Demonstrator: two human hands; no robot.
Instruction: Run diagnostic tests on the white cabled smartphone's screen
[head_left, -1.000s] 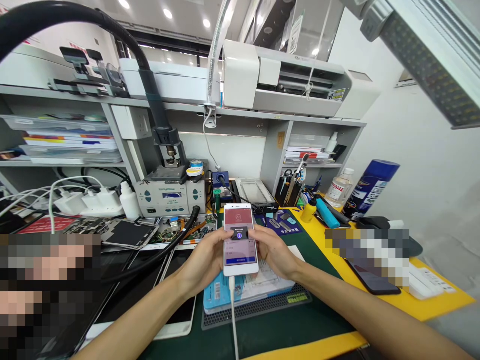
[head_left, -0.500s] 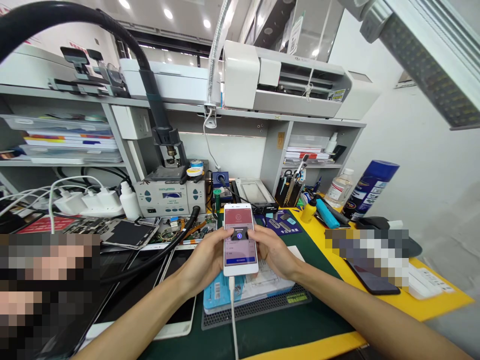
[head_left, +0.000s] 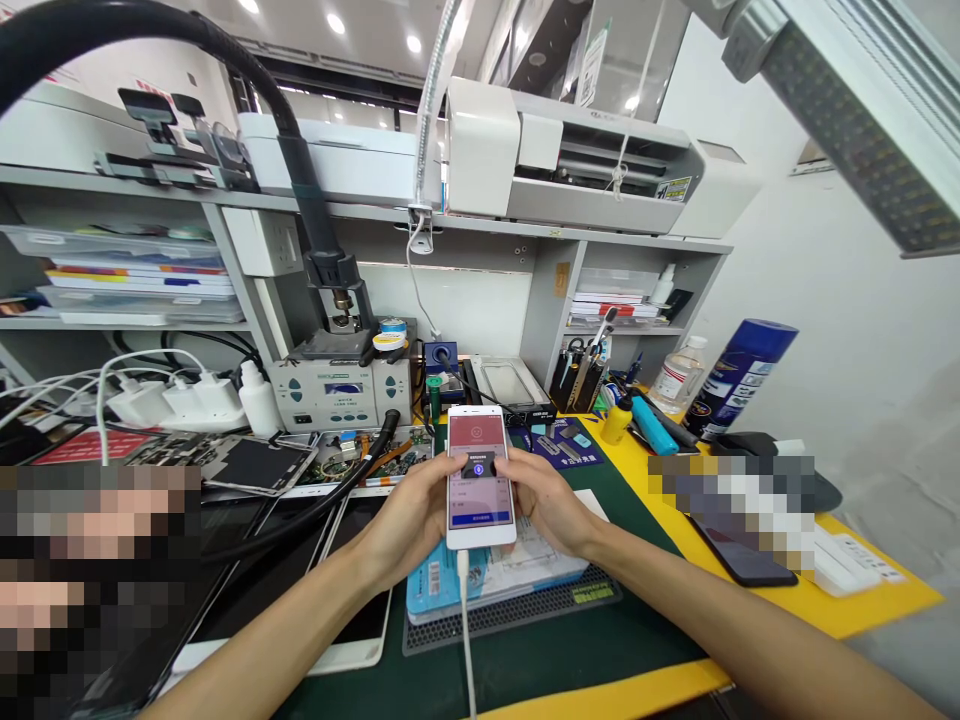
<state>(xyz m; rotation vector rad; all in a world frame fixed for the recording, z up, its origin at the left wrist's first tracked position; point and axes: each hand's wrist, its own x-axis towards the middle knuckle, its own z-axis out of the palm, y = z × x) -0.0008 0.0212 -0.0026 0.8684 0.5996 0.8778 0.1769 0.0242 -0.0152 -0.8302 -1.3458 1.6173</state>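
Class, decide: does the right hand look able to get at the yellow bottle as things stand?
Probably yes: nothing upright appears between the right hand and the yellow bottle, though that hand now holds the white phone.

White phone (head_left: 481, 478), red-topped pinkish screen (head_left: 478, 500), white cable (head_left: 466, 620), green mat (head_left: 555, 662), grey honeycomb-patterned pad (head_left: 525, 615), yellow tabletop (head_left: 832, 615)

On the yellow workbench (head_left: 840, 615), a dark green mat (head_left: 525, 670) stopped short of the front edge. A rework station (head_left: 330, 395) stood along the back edge, a blue spray can (head_left: 741, 380) near the back right corner. A white-framed tablet (head_left: 352, 625) lay toward the left edge, a dark smartphone (head_left: 739, 555) near the right.
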